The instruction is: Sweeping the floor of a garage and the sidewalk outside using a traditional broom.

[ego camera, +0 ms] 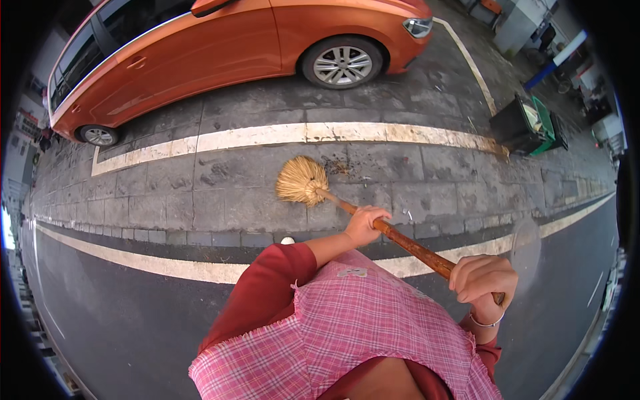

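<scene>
A broom's straw head (pixel 300 181) rests on the grey stone paving, its bristles fanned toward the left. From it a brown wooden handle (pixel 415 245) runs diagonally to the lower right. My left hand (pixel 367 226) is wrapped around the middle of the handle. Near the handle's top end my right hand (pixel 484 280) grips it, with a bracelet (pixel 487 321) on that wrist. A scatter of dark dirt and brown bits (pixel 342 167) lies just right of the bristles. Farther right is a small white scrap (pixel 410 215).
An orange car (pixel 215 60) is parked ahead, beyond a white painted line (pixel 290 134). On the right stands a dark wheeled bin (pixel 517 125) with a green rim and rubbish inside. A white shoe tip (pixel 287 240) shows at the paving's edge, beside the asphalt road (pixel 125 305).
</scene>
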`<state>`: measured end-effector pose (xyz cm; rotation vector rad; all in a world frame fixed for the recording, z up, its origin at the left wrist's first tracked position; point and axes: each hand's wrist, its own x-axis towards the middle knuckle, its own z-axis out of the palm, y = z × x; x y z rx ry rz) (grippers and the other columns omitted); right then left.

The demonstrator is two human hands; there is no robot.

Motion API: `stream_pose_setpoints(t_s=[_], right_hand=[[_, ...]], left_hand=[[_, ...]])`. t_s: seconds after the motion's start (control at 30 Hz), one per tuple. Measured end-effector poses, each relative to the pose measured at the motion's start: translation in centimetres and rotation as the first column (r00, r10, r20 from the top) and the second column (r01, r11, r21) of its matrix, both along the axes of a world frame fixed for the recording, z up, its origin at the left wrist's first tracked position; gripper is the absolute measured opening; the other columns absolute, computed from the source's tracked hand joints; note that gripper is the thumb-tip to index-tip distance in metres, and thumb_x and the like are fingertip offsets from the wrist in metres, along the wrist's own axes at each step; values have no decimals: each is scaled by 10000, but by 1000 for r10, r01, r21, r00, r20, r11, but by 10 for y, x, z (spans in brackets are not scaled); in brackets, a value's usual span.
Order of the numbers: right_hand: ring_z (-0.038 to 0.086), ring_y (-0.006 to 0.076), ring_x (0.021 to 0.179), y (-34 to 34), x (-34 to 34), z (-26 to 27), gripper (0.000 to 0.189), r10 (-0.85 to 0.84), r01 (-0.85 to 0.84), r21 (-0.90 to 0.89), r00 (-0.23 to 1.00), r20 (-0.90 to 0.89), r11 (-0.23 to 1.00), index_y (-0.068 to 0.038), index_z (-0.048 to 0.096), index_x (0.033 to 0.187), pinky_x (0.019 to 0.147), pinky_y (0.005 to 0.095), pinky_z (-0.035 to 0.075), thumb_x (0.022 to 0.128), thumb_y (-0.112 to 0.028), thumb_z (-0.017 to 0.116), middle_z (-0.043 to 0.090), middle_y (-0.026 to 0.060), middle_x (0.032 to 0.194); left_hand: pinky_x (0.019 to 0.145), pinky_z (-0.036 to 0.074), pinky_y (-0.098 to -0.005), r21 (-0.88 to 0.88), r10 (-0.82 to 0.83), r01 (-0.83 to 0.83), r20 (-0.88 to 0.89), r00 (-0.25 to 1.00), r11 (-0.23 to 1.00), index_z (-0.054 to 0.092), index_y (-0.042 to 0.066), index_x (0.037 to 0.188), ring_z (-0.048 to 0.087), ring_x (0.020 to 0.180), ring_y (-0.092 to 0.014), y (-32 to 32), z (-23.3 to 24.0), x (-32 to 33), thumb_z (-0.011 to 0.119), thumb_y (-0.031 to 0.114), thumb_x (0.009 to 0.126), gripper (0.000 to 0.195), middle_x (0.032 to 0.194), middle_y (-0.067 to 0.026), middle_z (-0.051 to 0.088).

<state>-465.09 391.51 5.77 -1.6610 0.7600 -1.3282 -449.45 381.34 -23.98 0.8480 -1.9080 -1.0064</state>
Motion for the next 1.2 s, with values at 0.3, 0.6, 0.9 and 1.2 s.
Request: stream_pose_setpoints(t_s=[0.3,0.6,0.9,1.2], right_hand=[[489,218,468,12,-23,-16,251,-40,-35,-144,871,-490,989,-51,664,807,498,303,424,571,32,641,452,23,521],[508,112,428,35,-86,67,151,10,-43,-375,996,-90,926,-66,662,735,595,263,495,799,43,579,473,-18,457],[499,170,527,-119,-87,-86,87,-274,235,259,954,125,937,-13,630,720,739,407,454,793,-15,584,566,72,593],[544,200,512,-112,-133,-15,173,-426,423,46,898,109,905,19,652,758,668,360,485,687,72,503,598,95,581]], left_hand=[[854,363,-381,-88,-383,387,62,922,918,608,149,971,592,793,-214,-43,-10,-141,670,62,683,307,759,-19,606],[840,389,-366,-311,-429,434,88,899,846,588,124,826,582,658,-194,-62,103,-148,739,225,726,208,663,-16,587],[683,457,-362,51,-269,269,360,893,962,620,74,839,605,748,-294,-183,-25,-42,642,-21,630,231,748,-83,616],[725,416,-375,123,-474,459,156,867,880,637,132,909,587,775,-268,-184,3,-143,653,39,605,319,761,-37,606]])
